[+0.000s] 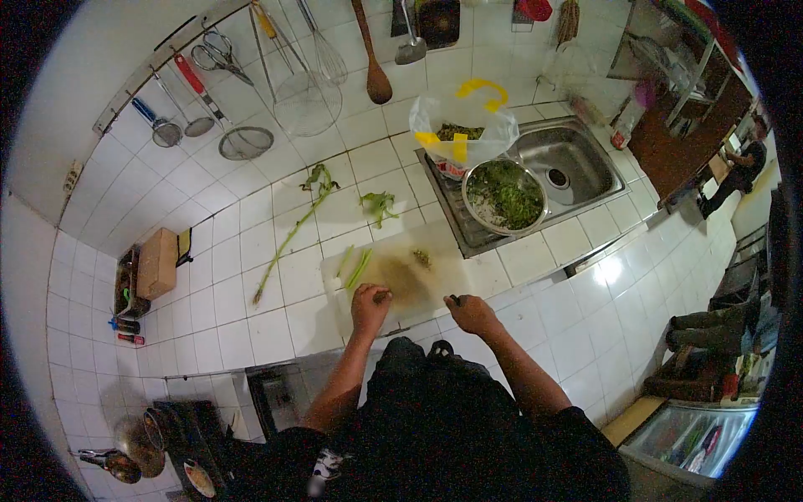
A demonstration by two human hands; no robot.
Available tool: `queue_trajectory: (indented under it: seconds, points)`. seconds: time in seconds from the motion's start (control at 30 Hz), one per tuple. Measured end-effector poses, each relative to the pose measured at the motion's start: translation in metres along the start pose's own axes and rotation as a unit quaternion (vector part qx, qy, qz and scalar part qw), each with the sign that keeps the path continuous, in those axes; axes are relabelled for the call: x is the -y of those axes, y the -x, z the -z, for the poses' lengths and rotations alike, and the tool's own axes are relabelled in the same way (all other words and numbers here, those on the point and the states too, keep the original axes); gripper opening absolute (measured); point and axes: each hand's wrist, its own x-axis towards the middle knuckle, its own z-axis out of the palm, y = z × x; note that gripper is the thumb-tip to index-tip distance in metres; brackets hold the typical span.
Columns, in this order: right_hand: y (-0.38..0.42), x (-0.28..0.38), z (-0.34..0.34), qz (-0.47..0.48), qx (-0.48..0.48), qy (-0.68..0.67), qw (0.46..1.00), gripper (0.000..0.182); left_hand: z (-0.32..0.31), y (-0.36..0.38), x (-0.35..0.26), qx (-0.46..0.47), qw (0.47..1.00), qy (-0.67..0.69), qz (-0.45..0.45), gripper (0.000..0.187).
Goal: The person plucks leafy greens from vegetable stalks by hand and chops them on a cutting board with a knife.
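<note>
Here, two hands work at a cutting board (393, 276).
The left hand (370, 303) presses green stalks (358, 268); the right hand (471, 313) grips a knife handle (454, 298).

Glossy white tile counter (251, 293); matt pale plastic cutting board (435, 251); shiny steel bowl (504, 197), sink (577, 159); wooden spoon (374, 71).
</note>
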Motion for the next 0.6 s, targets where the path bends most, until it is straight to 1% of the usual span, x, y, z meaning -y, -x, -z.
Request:
queue_trajectory:
  seconds: [0.03, 0.07, 0.17, 0.23, 0.27, 0.3, 0.33, 0.37, 0.4, 0.47, 0.5, 0.53, 0.6]
  points:
    - [0.011, 0.011, 0.009, 0.031, 0.008, -0.002, 0.999, 0.061, -0.001, 0.001, 0.002, -0.006, 1.0, -0.002, -0.007, 0.014]
    - [0.007, 0.007, -0.002, 0.0, 0.023, -0.007, 1.0, 0.061, -0.003, 0.002, 0.004, -0.011, 1.0, -0.004, -0.014, 0.014]
    - [0.006, 0.008, -0.009, -0.008, 0.034, 0.005, 0.999, 0.062, -0.002, 0.001, 0.004, -0.012, 0.999, -0.014, -0.026, 0.014]
    - [-0.004, -0.001, -0.011, -0.027, -0.031, 0.0, 0.999, 0.062, 0.001, 0.001, 0.001, -0.007, 1.0, -0.006, -0.017, 0.014]
    - [-0.006, -0.007, -0.012, -0.027, -0.032, 0.0, 0.999, 0.062, 0.002, 0.001, -0.001, -0.003, 1.0, 0.002, -0.007, 0.014]
    - [-0.001, -0.001, 0.002, -0.013, -0.045, -0.002, 0.999, 0.062, 0.001, 0.001, 0.0, -0.002, 1.0, 0.003, -0.008, 0.014]
    - [0.001, 0.002, 0.011, 0.0, -0.06, -0.005, 0.998, 0.063, 0.0, 0.001, 0.001, -0.005, 1.0, -0.013, -0.023, 0.014]
    - [-0.007, -0.012, 0.002, -0.012, -0.043, -0.001, 0.999, 0.062, -0.002, 0.0, 0.002, -0.008, 0.999, -0.029, -0.039, 0.014]
    - [-0.002, -0.008, 0.004, -0.015, -0.045, -0.002, 0.999, 0.062, -0.003, -0.001, 0.002, -0.006, 0.999, -0.028, -0.041, 0.014]
    - [0.014, 0.004, 0.009, -0.008, -0.008, -0.011, 1.0, 0.062, -0.004, 0.002, 0.0, -0.033, 0.997, -0.05, -0.045, 0.013]
    - [0.016, 0.002, 0.008, -0.01, 0.021, 0.014, 1.0, 0.061, -0.005, 0.003, 0.002, -0.029, 0.997, -0.049, -0.046, 0.013]
    - [0.019, 0.0, 0.007, -0.012, 0.021, 0.013, 1.0, 0.061, -0.005, 0.003, 0.003, -0.028, 0.997, -0.047, -0.053, 0.013]
    - [0.018, -0.005, 0.008, -0.062, 0.011, 0.028, 0.998, 0.061, -0.009, -0.004, 0.007, -0.031, 0.997, -0.045, -0.061, 0.014]
